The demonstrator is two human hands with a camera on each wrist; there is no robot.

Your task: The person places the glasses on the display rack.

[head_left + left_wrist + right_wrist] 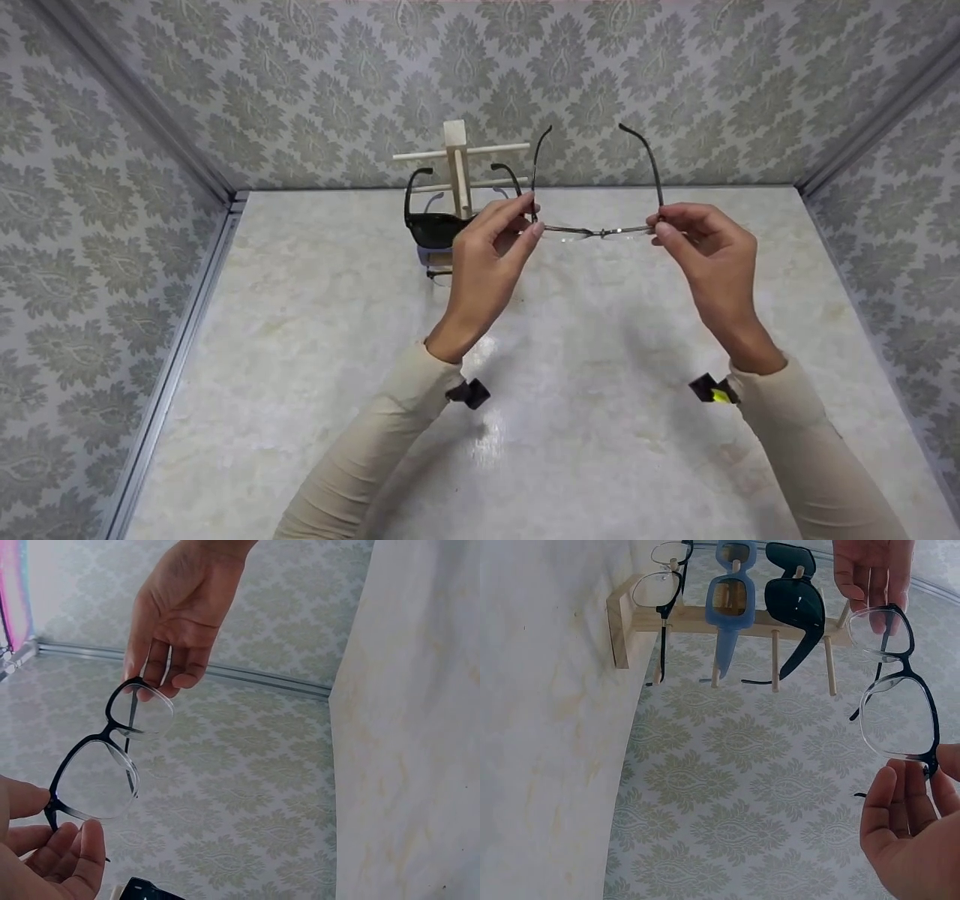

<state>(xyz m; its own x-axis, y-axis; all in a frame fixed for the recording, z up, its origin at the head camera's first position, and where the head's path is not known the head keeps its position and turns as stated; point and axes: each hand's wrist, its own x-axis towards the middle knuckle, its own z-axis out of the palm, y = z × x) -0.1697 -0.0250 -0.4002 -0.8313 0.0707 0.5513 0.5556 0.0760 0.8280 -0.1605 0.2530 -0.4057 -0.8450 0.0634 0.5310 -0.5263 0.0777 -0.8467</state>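
Both hands hold a pair of eyeglasses [602,233] up in the air, with black upper rims, clear lower rims and the temples unfolded toward the wall. My left hand [487,259] pinches one hinge corner between thumb and fingers. At the opposite hinge, my right hand [716,251] pinches the frame the same way. Just behind the left hand stands a wooden glasses rack [455,135], partly covered by it. Dark sunglasses [795,609], blue-framed glasses [730,619] and black-and-clear glasses [665,610] hang one below another on its pegs. The top pegs of the rack are bare.
A pale marbled tabletop [570,435] lies under the hands. Patterned wall panels [337,90] enclose it at the back and both sides, with metal rails [172,360] along the edges. Each sleeve carries a small black wrist device [471,393].
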